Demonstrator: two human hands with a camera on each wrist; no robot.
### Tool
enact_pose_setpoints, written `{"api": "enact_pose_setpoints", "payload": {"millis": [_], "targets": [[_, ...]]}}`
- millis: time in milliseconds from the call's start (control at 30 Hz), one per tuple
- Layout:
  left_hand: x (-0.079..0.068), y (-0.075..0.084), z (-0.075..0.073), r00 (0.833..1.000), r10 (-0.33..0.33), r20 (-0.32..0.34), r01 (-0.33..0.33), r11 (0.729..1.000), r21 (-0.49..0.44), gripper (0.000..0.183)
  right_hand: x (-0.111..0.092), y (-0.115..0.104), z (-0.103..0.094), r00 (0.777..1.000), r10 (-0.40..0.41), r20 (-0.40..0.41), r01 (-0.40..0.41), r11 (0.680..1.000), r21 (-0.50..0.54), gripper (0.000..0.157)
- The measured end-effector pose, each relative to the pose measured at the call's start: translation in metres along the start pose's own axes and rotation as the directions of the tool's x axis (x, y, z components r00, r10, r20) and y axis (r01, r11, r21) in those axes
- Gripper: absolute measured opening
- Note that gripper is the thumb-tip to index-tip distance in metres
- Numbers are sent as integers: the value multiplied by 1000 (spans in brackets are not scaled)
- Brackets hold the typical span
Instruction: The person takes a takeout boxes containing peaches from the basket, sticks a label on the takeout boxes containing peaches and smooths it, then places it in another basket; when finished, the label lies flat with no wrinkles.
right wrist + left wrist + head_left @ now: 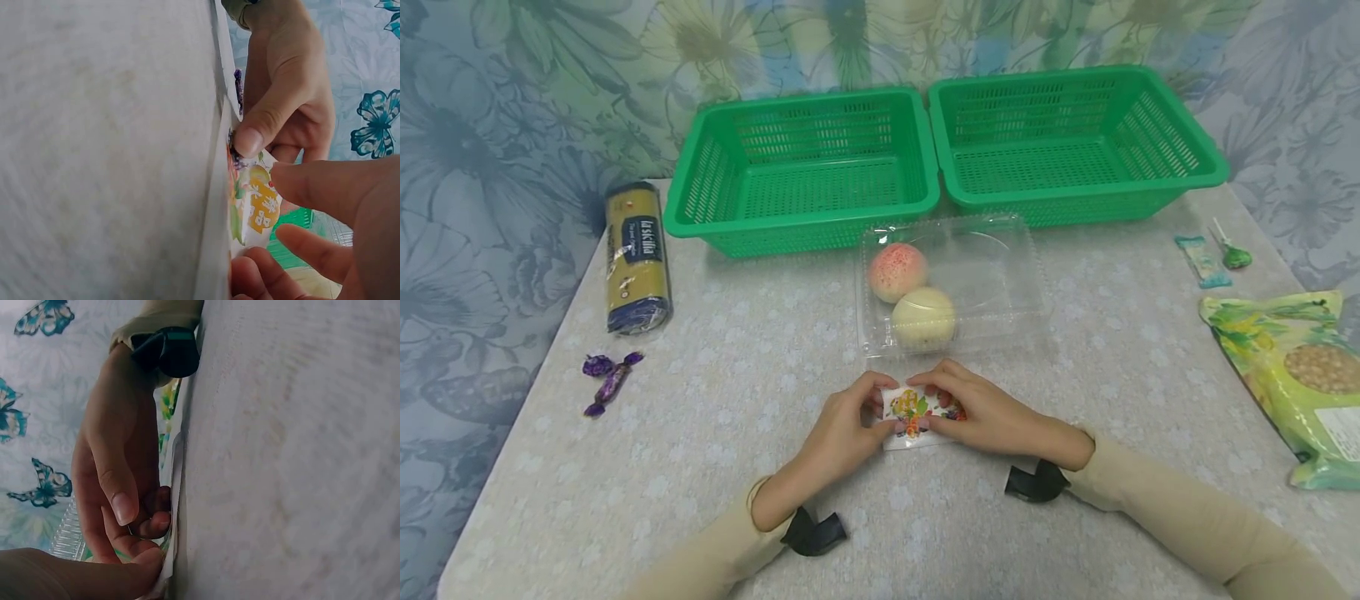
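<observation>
Floral backdrop, pale table point(715, 467). Upper frame: two green baskets point(805, 167), empty. Centre: clear clamshell point(1000, 283) (two buns inside). Lower centre: left hand point(842, 429) and right hand point(985, 412) pinching small fruit-printed packet point(913, 412) against tabletop, steadied edge to edge.

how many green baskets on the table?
2. Left basket and right basket sit side by side at the table's far edge, behind the clear clamshell box. None looks hidden.
</observation>
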State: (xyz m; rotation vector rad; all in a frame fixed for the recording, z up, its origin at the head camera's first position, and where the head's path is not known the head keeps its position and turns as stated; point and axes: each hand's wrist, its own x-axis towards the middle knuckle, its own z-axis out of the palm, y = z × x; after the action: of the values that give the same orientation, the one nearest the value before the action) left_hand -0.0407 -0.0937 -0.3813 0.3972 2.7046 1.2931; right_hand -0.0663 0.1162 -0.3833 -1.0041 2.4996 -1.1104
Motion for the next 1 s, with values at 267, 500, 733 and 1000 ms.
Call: {"api": "enact_pose_setpoints", "payload": {"millis": [267,500,733,1000], "targets": [[0,-5,1,988,-97,121,133,934,-332,48,0,0,0,1000,31,-1,-30,999,23,42],[0,-8,5,950,-166,264,295,751,-591,53,-1,-1,2,997,36,-61,-34,999,33,45],[-1,-5,6,932,-213,293,361,611,-704,53,-2,-4,6,991,61,-122,-59,998,22,53],[-2,-2,7,913,-255,319,405,479,-779,55,-1,-6,8,981,33,-192,-28,999,31,56]]}}
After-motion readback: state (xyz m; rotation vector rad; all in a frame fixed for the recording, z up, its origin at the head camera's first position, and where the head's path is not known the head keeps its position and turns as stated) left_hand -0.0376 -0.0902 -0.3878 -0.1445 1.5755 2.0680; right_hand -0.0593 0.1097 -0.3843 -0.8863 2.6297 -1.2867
